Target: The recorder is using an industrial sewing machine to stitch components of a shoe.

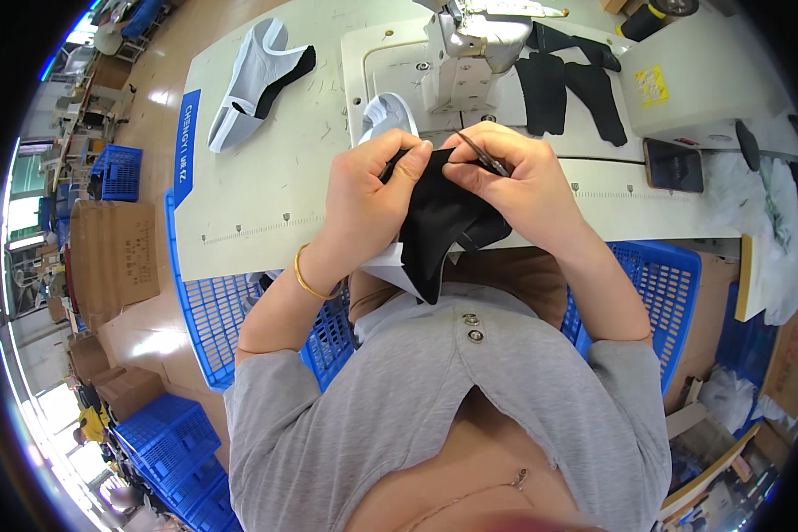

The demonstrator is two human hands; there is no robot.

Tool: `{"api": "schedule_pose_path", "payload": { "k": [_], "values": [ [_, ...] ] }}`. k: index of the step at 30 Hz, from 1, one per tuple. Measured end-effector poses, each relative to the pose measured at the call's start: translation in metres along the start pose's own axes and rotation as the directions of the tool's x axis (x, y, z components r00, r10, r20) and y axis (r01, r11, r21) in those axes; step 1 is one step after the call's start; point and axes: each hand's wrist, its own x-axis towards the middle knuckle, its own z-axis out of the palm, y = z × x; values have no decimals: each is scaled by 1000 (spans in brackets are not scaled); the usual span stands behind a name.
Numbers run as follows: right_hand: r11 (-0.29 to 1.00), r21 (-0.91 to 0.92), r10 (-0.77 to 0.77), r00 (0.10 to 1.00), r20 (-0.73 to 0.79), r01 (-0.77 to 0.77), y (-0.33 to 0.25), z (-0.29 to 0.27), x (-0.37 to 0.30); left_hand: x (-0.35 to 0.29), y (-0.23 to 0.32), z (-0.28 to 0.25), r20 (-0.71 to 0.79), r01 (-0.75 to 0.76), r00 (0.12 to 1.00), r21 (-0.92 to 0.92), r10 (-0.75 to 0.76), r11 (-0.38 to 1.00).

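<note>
The left hand (363,191) pinches the top edge of a black cloth (439,226) between thumb and fingers. The right hand (514,177) grips the same cloth just beside those fingers and also holds small thread snips (481,151), whose tips poke out above its fingers. The cloth hangs down below both hands. Beyond the fingertips stands a sewing machine (470,44) on a white table (266,177).

In the frame centre both hands hold a garment (439,217) before the sewing machine (465,44). Fabric pieces (567,89) lie right of it, a phone (673,165) further right, another garment (257,80) on the table (266,195) upper left.
</note>
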Motion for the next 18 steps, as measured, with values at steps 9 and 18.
{"api": "schedule_pose_path", "payload": {
  "k": [9, 18],
  "values": [
    [983, 31, 178, 984, 35, -179, -11, -2, 0, -2, 7, -8, 166, 265, 963, -414, -214, 871],
    [1000, -21, 20, 1000, -8, -20, 2, 1, 0, 2, 10, -9, 163, 190, 976, -290, -147, 938]
  ]
}}
